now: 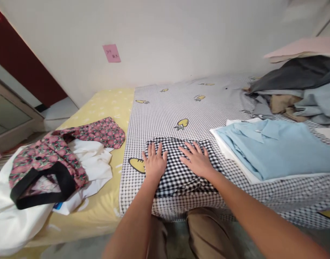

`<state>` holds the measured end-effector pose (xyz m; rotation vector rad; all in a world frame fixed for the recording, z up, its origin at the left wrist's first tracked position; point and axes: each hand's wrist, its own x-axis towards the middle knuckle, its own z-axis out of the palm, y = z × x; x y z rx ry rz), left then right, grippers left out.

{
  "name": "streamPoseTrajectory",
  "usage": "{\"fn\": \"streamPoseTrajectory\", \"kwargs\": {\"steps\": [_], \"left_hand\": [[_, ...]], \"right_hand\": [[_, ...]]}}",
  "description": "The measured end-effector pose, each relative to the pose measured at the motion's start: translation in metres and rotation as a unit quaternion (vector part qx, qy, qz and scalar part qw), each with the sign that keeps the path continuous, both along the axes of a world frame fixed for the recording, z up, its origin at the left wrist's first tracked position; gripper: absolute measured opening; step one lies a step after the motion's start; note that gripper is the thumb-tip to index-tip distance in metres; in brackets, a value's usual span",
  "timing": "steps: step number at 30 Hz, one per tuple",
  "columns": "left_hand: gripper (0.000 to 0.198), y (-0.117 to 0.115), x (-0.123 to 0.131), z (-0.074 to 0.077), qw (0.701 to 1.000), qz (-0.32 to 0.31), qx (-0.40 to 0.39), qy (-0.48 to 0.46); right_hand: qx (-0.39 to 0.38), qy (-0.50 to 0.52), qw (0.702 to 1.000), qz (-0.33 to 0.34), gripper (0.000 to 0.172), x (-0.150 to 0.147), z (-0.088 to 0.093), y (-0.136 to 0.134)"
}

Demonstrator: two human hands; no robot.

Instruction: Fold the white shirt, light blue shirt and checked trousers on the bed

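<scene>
A black-and-white gingham garment, folded into a rough rectangle, lies on the checked bed sheet close to the bed's front edge. Flat on its left part rests my left hand, fingers spread. My right hand presses on the right part of the same cloth, its fingers also stretched apart. Some creases run along the garment's near edge. To the right is a folded light blue collared shirt, stacked on white cloth.
At left, a pink floral garment with a black band lies over white clothes on a yellow sheet. A heap of grey and brown clothes sits at the far right. A pink note is on the wall.
</scene>
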<state>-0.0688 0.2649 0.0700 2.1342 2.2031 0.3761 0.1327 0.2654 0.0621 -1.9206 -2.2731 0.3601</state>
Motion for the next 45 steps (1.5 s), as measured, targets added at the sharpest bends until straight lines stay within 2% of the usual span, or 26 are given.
{"fn": "streamPoseTrajectory", "kwargs": {"steps": [6, 9, 15, 20, 25, 29, 30, 31, 33, 37, 39, 41, 45], "left_hand": [[0.059, -0.007, -0.024, -0.003, 0.998, -0.068, -0.008, -0.004], [0.056, -0.016, -0.042, -0.001, 0.997, -0.077, -0.020, -0.020], [0.048, -0.051, -0.076, 0.002, 0.994, -0.066, 0.000, -0.085], [0.041, -0.079, -0.088, -0.003, 0.978, -0.007, 0.046, -0.202], [0.049, -0.129, -0.094, -0.004, 0.934, 0.030, 0.074, -0.349], [0.056, -0.165, -0.095, -0.012, 0.838, 0.033, 0.030, -0.543], [0.061, -0.168, -0.094, -0.014, 0.823, 0.037, 0.022, -0.567], [0.064, -0.169, -0.093, -0.015, 0.820, 0.043, 0.022, -0.570], [0.063, -0.166, -0.086, -0.013, 0.836, 0.057, 0.030, -0.545], [0.065, -0.157, -0.067, 0.002, 0.932, 0.060, 0.018, -0.356], [0.066, -0.156, -0.058, 0.009, 0.962, 0.056, -0.004, -0.265], [0.063, -0.154, -0.053, 0.014, 0.969, 0.070, -0.003, -0.237], [0.046, -0.147, -0.051, 0.013, 0.960, 0.109, 0.034, -0.256]], "right_hand": [[0.024, -0.018, 1.000, -0.005, 0.064, -0.003, 0.003, -0.001], [0.024, -0.012, 1.000, -0.001, 0.065, -0.003, 0.000, -0.001], [0.037, -0.020, 0.999, -0.001, 0.066, -0.002, -0.006, 0.000], [0.032, -0.026, 0.999, -0.003, 0.069, -0.004, -0.006, 0.001], [0.046, -0.011, 0.999, 0.002, 0.069, -0.005, -0.007, 0.002], [0.052, 0.002, 0.999, 0.003, 0.069, -0.005, -0.006, 0.002], [0.053, 0.003, 0.999, 0.003, 0.069, -0.005, -0.006, 0.001], [0.054, 0.004, 0.999, 0.003, 0.069, -0.006, -0.005, 0.001], [0.054, 0.004, 0.999, 0.001, 0.068, -0.006, -0.004, 0.001], [0.061, 0.005, 0.998, 0.002, 0.068, -0.006, -0.005, 0.000], [0.067, 0.008, 0.998, 0.002, 0.068, -0.005, -0.006, 0.001], [0.073, 0.011, 0.997, 0.002, 0.067, -0.005, -0.008, 0.001], [0.074, 0.005, 0.997, 0.003, 0.068, -0.004, -0.014, 0.003]]}}
